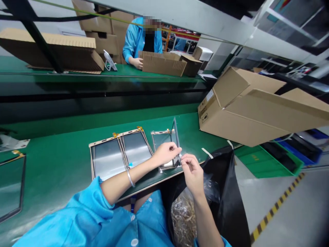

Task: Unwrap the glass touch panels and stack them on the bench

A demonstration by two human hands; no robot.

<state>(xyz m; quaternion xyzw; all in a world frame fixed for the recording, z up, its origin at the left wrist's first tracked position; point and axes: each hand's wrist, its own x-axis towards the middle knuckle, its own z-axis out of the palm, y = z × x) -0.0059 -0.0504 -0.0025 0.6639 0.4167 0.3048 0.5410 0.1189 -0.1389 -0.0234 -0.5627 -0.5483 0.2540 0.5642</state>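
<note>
My left hand (pixel 167 153) is closed on the near edge of a thin dark-framed glass panel (pixel 175 132), which stands tilted up almost edge-on. Close by on the right, my right hand (pixel 192 171) pinches at the panel's lower corner; whatever lies between its fingertips is too small to make out. Beneath and left of the raised panel, another framed panel (pixel 159 138) lies on the green bench. Further left rest two stacks of similar panels, a left stack (pixel 106 159) and a right stack (pixel 136 145), with orange ribbon tabs. My left forearm crosses in front of them.
Below my right hand hangs a black bag (pixel 226 185) holding clear plastic scraps. A large open cardboard box (pixel 231 109) stands at right, above green bins (pixel 272 161). Another panel (pixel 11 185) lies far left. Across the bench, a person (pixel 144 43) handles a carton (pixel 163 63).
</note>
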